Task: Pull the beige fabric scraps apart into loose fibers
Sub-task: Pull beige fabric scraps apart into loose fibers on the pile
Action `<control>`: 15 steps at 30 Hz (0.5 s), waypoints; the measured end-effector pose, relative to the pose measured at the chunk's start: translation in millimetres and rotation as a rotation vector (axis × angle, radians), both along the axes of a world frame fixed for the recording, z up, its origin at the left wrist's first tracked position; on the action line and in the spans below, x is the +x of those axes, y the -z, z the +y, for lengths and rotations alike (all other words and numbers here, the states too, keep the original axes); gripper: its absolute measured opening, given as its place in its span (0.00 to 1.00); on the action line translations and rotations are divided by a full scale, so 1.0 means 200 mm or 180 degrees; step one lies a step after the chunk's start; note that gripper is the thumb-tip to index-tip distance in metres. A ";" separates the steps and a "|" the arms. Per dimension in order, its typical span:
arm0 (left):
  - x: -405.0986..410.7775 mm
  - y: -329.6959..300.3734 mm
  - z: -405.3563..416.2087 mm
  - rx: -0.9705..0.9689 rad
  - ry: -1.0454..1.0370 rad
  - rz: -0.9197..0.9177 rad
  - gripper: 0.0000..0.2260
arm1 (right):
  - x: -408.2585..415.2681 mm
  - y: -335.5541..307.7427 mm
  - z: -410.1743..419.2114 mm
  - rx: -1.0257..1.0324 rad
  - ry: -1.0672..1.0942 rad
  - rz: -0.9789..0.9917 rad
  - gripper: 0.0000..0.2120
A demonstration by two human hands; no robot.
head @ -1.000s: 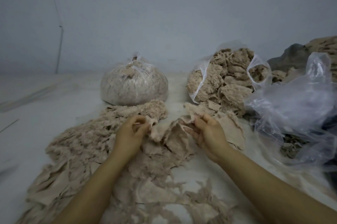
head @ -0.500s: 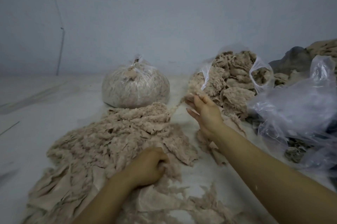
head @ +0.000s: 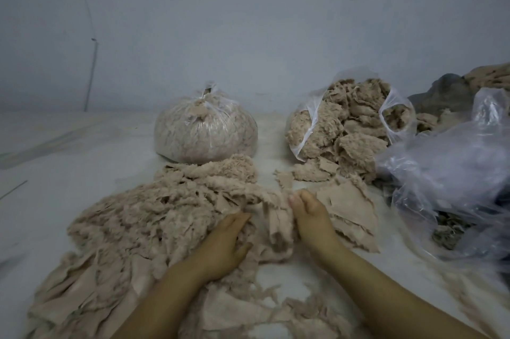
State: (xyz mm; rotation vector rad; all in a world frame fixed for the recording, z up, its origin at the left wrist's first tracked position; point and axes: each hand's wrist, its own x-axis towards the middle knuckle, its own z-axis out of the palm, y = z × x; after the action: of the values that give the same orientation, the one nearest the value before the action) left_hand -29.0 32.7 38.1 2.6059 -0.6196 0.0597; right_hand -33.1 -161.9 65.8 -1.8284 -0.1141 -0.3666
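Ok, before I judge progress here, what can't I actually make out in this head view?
- Left hand: fingertips buried in the beige scrap pile, so its grip is unclear.
- Right hand: seen from the back; what its fingers hold is hidden.
- Crumpled clear bag: contents blurred by plastic, cut off by the right edge.
- Tied bag: fill hazy through plastic.
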 end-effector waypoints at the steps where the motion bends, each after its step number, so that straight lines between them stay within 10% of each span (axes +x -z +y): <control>1: 0.01 0.01 0.00 -0.0163 -0.0023 0.0035 0.28 | -0.02 -0.03 0.00 0.0576 -0.0170 0.0158 0.16; 6: 0.01 -0.04 -0.13 -0.1467 -0.0342 -0.0501 0.34 | -0.10 -0.05 -0.03 0.2092 -0.1045 0.1687 0.12; 10: 0.04 -0.01 -0.18 -0.0844 -0.0371 -0.1189 0.19 | -0.11 0.02 -0.07 0.2172 -0.1404 0.2048 0.18; 15: 0.04 -0.02 -0.18 -0.1402 -0.0356 -0.0859 0.05 | -0.13 0.11 -0.10 0.0505 -0.0867 0.1075 0.21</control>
State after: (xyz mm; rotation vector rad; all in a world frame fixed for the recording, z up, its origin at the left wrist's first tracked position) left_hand -20.8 -3.6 42.1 2.2140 -0.4836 0.5293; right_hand -58.2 -182.6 44.6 -1.6656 -0.0949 0.1228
